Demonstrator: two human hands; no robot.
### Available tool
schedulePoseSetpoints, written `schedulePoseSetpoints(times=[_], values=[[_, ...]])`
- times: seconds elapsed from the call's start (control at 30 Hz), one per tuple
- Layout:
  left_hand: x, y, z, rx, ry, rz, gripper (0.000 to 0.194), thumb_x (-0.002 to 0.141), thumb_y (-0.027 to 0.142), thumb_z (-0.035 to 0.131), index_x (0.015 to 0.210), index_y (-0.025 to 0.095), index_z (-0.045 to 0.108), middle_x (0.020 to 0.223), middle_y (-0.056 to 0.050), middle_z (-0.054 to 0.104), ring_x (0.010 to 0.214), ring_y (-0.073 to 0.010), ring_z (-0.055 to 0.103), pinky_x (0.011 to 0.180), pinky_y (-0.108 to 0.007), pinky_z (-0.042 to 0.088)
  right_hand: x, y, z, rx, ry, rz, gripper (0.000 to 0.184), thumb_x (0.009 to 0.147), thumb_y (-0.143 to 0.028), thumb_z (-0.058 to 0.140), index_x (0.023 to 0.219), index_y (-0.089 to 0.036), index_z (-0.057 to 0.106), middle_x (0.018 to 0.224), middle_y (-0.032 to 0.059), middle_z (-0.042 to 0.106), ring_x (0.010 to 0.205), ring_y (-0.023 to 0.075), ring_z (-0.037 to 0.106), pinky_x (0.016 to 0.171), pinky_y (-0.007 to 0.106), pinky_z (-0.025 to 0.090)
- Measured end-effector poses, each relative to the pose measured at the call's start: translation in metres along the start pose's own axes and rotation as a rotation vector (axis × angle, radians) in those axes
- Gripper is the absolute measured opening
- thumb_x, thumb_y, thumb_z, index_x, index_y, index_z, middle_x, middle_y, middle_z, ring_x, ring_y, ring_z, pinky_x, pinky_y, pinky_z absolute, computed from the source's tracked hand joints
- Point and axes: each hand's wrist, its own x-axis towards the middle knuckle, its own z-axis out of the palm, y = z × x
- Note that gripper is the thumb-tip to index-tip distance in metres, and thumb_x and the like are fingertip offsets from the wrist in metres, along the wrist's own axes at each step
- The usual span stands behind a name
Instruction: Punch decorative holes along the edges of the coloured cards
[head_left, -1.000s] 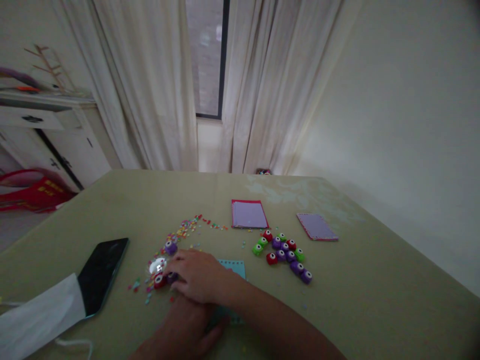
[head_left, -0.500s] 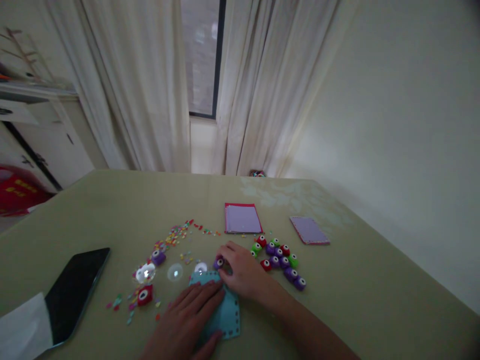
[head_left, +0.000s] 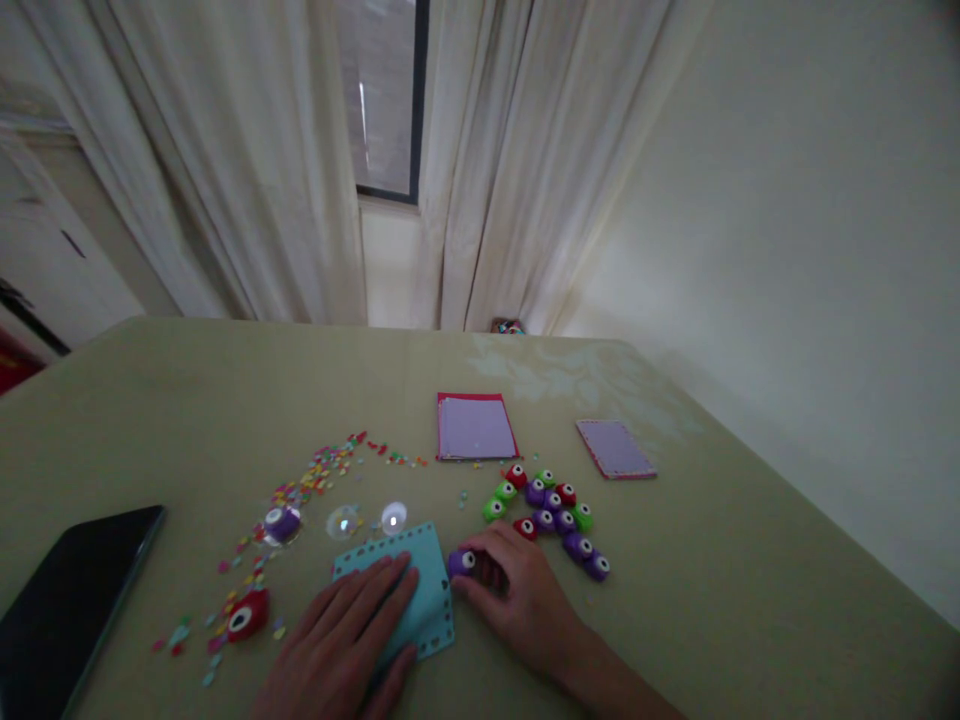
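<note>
My left hand (head_left: 341,640) lies flat with its fingers stretched over a light blue felt piece (head_left: 426,585) that has dark holes along its edges. Just right of that piece, my right hand (head_left: 517,590) pinches a small purple one-eyed toy (head_left: 462,563) between thumb and fingers, its white eye facing up. Beyond the right hand sits a cluster of similar toys (head_left: 553,510) in purple, red and green. Two clear round discs (head_left: 394,517) lie past the felt's far edge. Left of them are another purple toy (head_left: 283,523) and a red one (head_left: 247,614).
Tiny coloured pieces (head_left: 322,470) are strewn across the table's left middle. A dark tablet (head_left: 82,590) lies at the left. Farther back are a lilac and red square stack (head_left: 476,428) and a lilac square (head_left: 616,448). A wall (head_left: 810,300) borders the right side.
The right hand has moved from the felt's far edge to its right side, carrying the purple toy. The felt has turned a little under the left hand, and the camera view has shifted.
</note>
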Motion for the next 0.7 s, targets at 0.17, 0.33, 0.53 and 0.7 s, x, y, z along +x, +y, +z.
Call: schedulePoseSetpoints(times=[0.17, 0.33, 0.53, 0.7], values=[[-0.0002, 0.0017, -0.0005, 0.014, -0.012, 0.009, 0.052, 0.106, 0.048, 0.058, 0.154, 0.027, 0.059, 0.149, -0.002, 0.070, 0.126, -0.0215, 0.071, 0.104, -0.029, 0.057, 0.0006, 0.0040, -0.0006, 0.051, -0.029, -0.017, 0.027, 0.091, -0.017, 0.075, 0.117, -0.023, 0.076, 0.101, 0.0039, 0.070, 0.083, 0.0190, 0.066, 0.077, 0.030, 0.054], [-0.0006, 0.0038, -0.0003, 0.025, 0.001, -0.039, 0.051, 0.108, 0.049, 0.055, 0.152, 0.024, 0.060, 0.148, -0.003, 0.070, 0.126, -0.0215, 0.071, 0.104, -0.028, 0.056, -0.0021, 0.0044, -0.0019, 0.051, 0.006, -0.024, 0.025, 0.086, -0.015, 0.075, 0.110, -0.021, 0.076, 0.095, 0.0035, 0.069, 0.079, 0.0181, 0.064, 0.075, 0.029, 0.052], [-0.0005, 0.0038, 0.0010, 0.022, 0.010, -0.042, 0.050, 0.109, 0.050, 0.053, 0.151, 0.023, 0.061, 0.148, -0.003, 0.070, 0.127, -0.0211, 0.070, 0.105, -0.027, 0.055, -0.0003, 0.0019, -0.0020, 0.065, 0.019, -0.035, 0.021, 0.087, -0.019, 0.076, 0.108, -0.020, 0.076, 0.091, 0.0029, 0.067, 0.076, 0.0181, 0.062, 0.071, 0.029, 0.049], [-0.0020, 0.0039, -0.0002, 0.031, -0.019, -0.056, 0.052, 0.109, 0.051, 0.052, 0.153, 0.024, 0.058, 0.148, -0.003, 0.070, 0.127, -0.0216, 0.071, 0.104, -0.029, 0.058, 0.0000, 0.0021, -0.0023, 0.074, 0.032, -0.023, 0.022, 0.087, -0.020, 0.076, 0.108, -0.019, 0.075, 0.090, 0.0032, 0.068, 0.078, 0.0188, 0.062, 0.072, 0.029, 0.048]])
